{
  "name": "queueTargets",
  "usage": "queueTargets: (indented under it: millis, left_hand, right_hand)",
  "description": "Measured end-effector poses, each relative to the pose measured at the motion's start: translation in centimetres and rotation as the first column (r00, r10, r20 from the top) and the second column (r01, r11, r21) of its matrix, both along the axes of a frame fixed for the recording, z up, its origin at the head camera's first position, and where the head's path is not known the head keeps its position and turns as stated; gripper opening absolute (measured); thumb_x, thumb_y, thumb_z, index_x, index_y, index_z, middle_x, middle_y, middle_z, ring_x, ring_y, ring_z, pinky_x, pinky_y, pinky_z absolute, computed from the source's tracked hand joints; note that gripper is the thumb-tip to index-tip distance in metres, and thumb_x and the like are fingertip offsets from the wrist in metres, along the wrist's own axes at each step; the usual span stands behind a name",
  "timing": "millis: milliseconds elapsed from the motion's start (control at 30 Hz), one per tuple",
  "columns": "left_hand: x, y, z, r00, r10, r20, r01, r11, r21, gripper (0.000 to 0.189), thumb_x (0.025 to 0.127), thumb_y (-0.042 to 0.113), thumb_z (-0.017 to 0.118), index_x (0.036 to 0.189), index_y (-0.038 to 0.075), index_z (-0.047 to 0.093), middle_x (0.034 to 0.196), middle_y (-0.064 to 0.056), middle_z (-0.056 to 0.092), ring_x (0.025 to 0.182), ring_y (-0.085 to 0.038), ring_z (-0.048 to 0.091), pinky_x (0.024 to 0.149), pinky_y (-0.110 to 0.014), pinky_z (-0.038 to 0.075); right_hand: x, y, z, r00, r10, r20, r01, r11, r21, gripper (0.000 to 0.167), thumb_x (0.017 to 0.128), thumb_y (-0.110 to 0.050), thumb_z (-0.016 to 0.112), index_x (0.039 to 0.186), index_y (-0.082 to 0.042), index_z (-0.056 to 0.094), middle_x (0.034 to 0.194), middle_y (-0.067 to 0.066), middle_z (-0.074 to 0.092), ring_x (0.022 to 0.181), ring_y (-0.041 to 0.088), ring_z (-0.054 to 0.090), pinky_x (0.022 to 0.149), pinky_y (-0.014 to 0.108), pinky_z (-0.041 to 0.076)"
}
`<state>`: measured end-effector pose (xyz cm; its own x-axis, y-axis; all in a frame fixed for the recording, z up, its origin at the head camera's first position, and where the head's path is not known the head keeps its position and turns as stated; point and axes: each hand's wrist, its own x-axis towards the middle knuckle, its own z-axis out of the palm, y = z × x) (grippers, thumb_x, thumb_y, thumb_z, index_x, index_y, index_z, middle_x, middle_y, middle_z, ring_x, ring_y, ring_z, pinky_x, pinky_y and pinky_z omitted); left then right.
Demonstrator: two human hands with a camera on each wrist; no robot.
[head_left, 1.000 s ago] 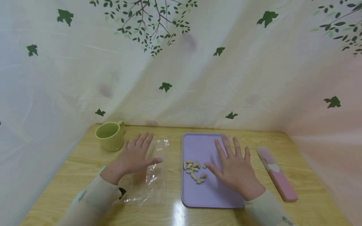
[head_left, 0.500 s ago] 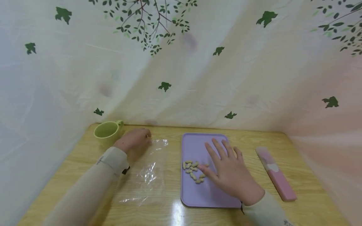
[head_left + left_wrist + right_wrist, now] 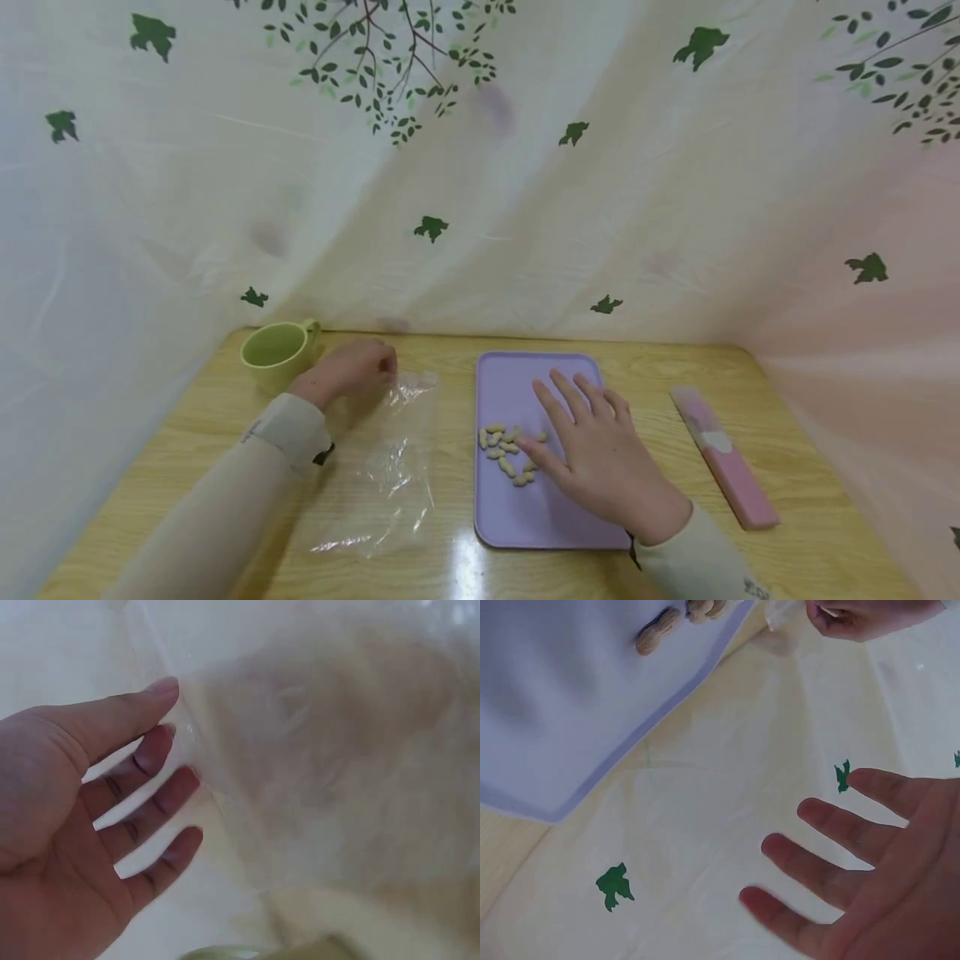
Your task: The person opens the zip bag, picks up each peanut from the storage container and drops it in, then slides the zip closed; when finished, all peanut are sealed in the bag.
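Observation:
My left hand [image 3: 347,368] pinches the far edge of a clear plastic bag [image 3: 382,479] between thumb and fingers. In the left wrist view the see-through bag [image 3: 330,750] spreads away from the fingertips [image 3: 163,686], and the other fingers are loosely bent. My right hand [image 3: 607,458] hovers over a purple tray [image 3: 517,517] with its fingers spread, holding nothing. Several unshelled peanuts [image 3: 507,467] lie at the tray's left side, some partly hidden behind the right thumb. The right wrist view also has peanuts [image 3: 657,631] at its top.
A yellow-green mug [image 3: 277,354] stands at the back left, close to the left hand. To the right of the tray lies a long pink case [image 3: 727,462]. A pale curtain [image 3: 480,275] with green leaf prints hangs behind the wooden table [image 3: 810,492].
My left hand has gone from spread above the bag to gripping its far edge, and the bag has shifted slightly. The right hand has moved a little left, still spread over the tray.

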<state>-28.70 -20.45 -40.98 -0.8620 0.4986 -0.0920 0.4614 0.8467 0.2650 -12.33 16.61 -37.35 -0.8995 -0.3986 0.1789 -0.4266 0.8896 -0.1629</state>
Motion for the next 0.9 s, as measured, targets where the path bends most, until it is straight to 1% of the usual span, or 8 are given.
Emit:
queueTargets:
  millis: [133,233,300,433,500,533,633,900]
  left_hand:
    - [2.2,0.4,2.3,0.992,-0.083,-0.097,0.083,0.997,0.002,0.007,0.103,0.014,0.071,0.097,0.012,0.074,0.096,-0.001,0.073,0.088,-0.016,0.067,0.083,-0.04,0.062]
    - [4.6,1.0,4.1,0.946,-0.19,-0.264,0.188,0.982,-0.03,0.004,0.1,0.013,0.075,0.096,0.012,0.076,0.094,0.0,0.074,0.087,-0.016,0.068,0.081,-0.038,0.064]
    - [6.2,1.4,5.0,0.868,-0.279,-0.41,0.277,0.959,-0.065,0.003,0.098,0.011,0.078,0.095,0.011,0.076,0.092,0.0,0.073,0.086,-0.016,0.069,0.079,-0.036,0.064]
    - [8.8,2.3,6.0,0.65,-0.401,-0.646,0.406,0.901,-0.151,0.009,0.093,0.011,0.083,0.097,0.008,0.075,0.091,-0.001,0.072,0.085,-0.016,0.068,0.075,-0.031,0.063]
    - [9.8,2.7,6.3,0.567,-0.423,-0.707,0.433,0.883,-0.18,0.011,0.092,0.009,0.083,0.098,0.007,0.074,0.092,-0.001,0.071,0.085,-0.017,0.066,0.074,-0.03,0.061]
    - [10.3,2.8,6.4,0.537,-0.429,-0.726,0.439,0.877,-0.193,0.011,0.092,0.007,0.082,0.099,0.007,0.074,0.093,-0.001,0.071,0.086,-0.017,0.065,0.074,-0.029,0.059]
    - [11.6,3.2,6.9,0.485,-0.443,-0.754,0.439,0.869,-0.228,0.015,0.09,0.001,0.079,0.103,0.006,0.072,0.097,-0.002,0.07,0.088,-0.019,0.063,0.075,-0.03,0.056]
    - [14.2,4.1,8.2,0.412,-0.485,-0.772,0.413,0.854,-0.316,0.026,0.09,0.001,0.079,0.115,0.004,0.074,0.106,-0.003,0.07,0.094,-0.02,0.061,0.078,-0.031,0.055]
  right_hand:
    - [-0.1,-0.3,0.5,0.999,0.036,0.034,-0.032,0.99,-0.134,0.068,0.112,-0.06,0.041,0.161,-0.014,0.048,0.162,0.012,0.054,0.149,0.037,0.054,0.122,0.065,0.047]
    - [-0.3,-0.7,1.0,0.994,0.086,0.063,-0.067,0.965,-0.255,0.057,0.113,-0.055,0.045,0.152,-0.015,0.059,0.149,0.005,0.066,0.134,0.026,0.067,0.109,0.051,0.061]
    - [-0.4,-1.2,1.4,0.99,0.125,0.07,-0.098,0.946,-0.309,0.05,0.113,-0.051,0.048,0.147,-0.017,0.063,0.143,0.001,0.07,0.124,0.02,0.071,0.099,0.043,0.065]
    - [-1.1,-2.5,2.3,0.98,0.192,0.045,-0.158,0.902,-0.401,0.039,0.113,-0.042,0.054,0.14,-0.017,0.068,0.138,-0.003,0.07,0.114,0.014,0.071,0.091,0.035,0.065]
    - [-1.4,-3.3,2.7,0.976,0.217,0.032,-0.182,0.881,-0.436,0.036,0.112,-0.038,0.058,0.139,-0.017,0.069,0.138,-0.002,0.069,0.114,0.013,0.069,0.092,0.036,0.065]
    - [-1.7,-3.6,2.9,0.973,0.229,0.028,-0.193,0.873,-0.448,0.035,0.111,-0.036,0.059,0.138,-0.017,0.07,0.138,-0.002,0.068,0.114,0.014,0.069,0.092,0.036,0.065]
    - [-2.2,-4.6,3.4,0.961,0.273,0.041,-0.221,0.851,-0.476,0.032,0.11,-0.033,0.062,0.136,-0.017,0.072,0.138,-0.001,0.068,0.114,0.014,0.068,0.093,0.037,0.064]
    - [-2.8,-6.2,4.5,0.922,0.361,0.143,-0.245,0.826,-0.508,0.02,0.109,-0.033,0.065,0.118,-0.022,0.079,0.103,-0.008,0.077,0.093,0.002,0.069,0.09,0.028,0.063]
